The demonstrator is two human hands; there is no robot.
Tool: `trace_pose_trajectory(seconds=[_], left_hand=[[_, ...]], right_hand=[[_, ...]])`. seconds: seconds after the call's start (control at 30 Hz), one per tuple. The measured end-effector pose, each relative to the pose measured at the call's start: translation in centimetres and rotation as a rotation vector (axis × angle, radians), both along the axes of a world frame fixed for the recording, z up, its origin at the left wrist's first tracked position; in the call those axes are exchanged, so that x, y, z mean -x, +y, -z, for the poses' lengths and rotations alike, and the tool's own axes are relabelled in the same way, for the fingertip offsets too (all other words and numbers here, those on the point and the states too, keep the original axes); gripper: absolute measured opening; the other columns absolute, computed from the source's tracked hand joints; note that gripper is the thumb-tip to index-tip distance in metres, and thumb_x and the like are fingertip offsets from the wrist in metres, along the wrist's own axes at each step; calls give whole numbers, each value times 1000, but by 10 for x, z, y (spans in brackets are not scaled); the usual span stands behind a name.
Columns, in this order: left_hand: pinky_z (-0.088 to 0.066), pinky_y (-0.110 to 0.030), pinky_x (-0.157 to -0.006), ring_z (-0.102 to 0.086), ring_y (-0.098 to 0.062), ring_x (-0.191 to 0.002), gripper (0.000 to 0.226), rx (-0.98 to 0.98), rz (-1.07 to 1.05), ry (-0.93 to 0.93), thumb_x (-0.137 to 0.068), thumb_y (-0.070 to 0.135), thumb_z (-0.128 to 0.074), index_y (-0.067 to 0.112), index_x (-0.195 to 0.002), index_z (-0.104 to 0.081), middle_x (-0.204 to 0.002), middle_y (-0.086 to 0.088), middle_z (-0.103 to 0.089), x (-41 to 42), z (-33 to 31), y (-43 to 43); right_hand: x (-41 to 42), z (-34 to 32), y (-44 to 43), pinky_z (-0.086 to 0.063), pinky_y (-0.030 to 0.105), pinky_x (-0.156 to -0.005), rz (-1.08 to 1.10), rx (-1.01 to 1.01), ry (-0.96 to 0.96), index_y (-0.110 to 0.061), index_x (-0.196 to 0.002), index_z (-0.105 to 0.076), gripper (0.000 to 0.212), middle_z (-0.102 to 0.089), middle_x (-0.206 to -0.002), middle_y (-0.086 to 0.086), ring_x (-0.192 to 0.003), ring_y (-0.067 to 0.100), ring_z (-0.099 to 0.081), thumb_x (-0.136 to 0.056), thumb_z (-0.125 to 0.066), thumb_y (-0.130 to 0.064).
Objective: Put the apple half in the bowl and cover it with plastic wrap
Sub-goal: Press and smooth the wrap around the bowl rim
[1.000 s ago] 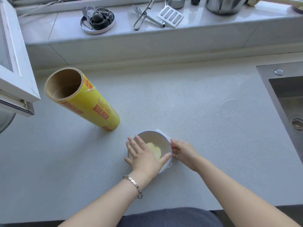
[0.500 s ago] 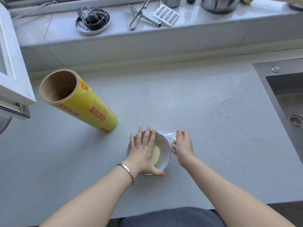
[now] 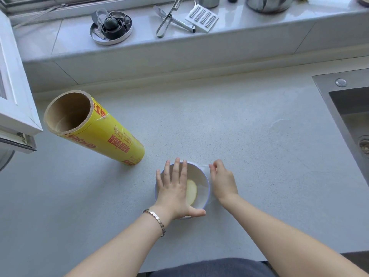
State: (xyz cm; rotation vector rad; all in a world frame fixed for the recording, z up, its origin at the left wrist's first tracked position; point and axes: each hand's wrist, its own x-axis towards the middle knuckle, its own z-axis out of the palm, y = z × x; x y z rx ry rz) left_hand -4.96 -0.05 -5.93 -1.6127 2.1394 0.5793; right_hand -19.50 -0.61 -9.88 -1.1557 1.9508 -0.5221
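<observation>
Head view, looking down on a pale speckled counter (image 3: 229, 126), matte and smooth, and right at the near centre sits the bowl (image 3: 206, 184), small and round, white inside with a thin blue rim. The apple half (image 3: 192, 191) lies in it, cut face up, pale yellow, partly hidden under the left hand (image 3: 173, 193). That hand is flat across the bowl's left side, fingers spread and straight, thumb out along the near rim, gripping nothing, just pressing down on top; a metal link bracelet (image 3: 155, 218) circles the wrist. Clear wrap (image 3: 202, 168) stretches over the bowl mouth, thin and glossy, with a crumpled edge at the far right rim. The right hand (image 3: 222, 181) is just beside the bowl on the right, fingers curled together at that crumpled edge; whether they actually pinch the film I cannot tell. Left and farther off lies the roll (image 3: 111, 137), a fat yellow cylinder with red print and a brown cardboard core, open end toward the camera, well apart from the bowl. Far side, a glossy tiled sill (image 3: 259, 23) carries a round metal tin (image 3: 110, 27) of small parts, steel tongs (image 3: 166, 23), a white grater (image 3: 201, 18) and a shiny pot (image 3: 269, 4). A steel sink (image 3: 347, 108) cuts in at right, a white window frame (image 3: 14, 92) at left.
</observation>
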Motion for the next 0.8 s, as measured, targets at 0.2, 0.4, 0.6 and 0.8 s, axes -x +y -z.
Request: trace_pose_trajectory(seconds=[0.2, 0.4, 0.6, 0.8], left_hand=[[-5, -59, -111, 20, -39, -141, 141, -10, -470, 48, -53, 83, -56, 11, -141, 28, -154, -14, 24, 10, -6, 1], [-7, -57, -113, 22, -35, -142, 146, -87, -436, 76, -49, 80, -63, 16, -140, 31, -153, -13, 27, -3, -13, 0], [10, -58, -112, 31, -35, -138, 143, -31, 50, -6, -49, 75, -67, 25, -127, 42, -152, -8, 32, -22, -11, -9], [8, -57, -113, 29, -37, -139, 142, -42, 76, 7, -50, 73, -69, 27, -124, 43, -153, -7, 30, -23, -9, -10]], right_hand=[[22, -8, 11, -50, 33, -69, 378, -259, -468, -2, -85, -60, 45, -59, -70, 12, -67, 24, -58, -96, -35, -38], [-2, -7, 9, -52, 28, -81, 222, -448, -733, -1, -106, -63, 55, -65, -99, 11, -89, 21, -62, -88, -45, -49], [-15, -9, -4, -48, 22, -69, 331, -388, -904, -15, -87, -57, 19, -59, -80, 2, -73, 14, -57, -92, -49, -32], [-12, -10, -7, -47, 20, -69, 451, -510, -1001, -11, -99, -56, 25, -61, -89, 0, -78, 10, -58, -89, -54, -34]])
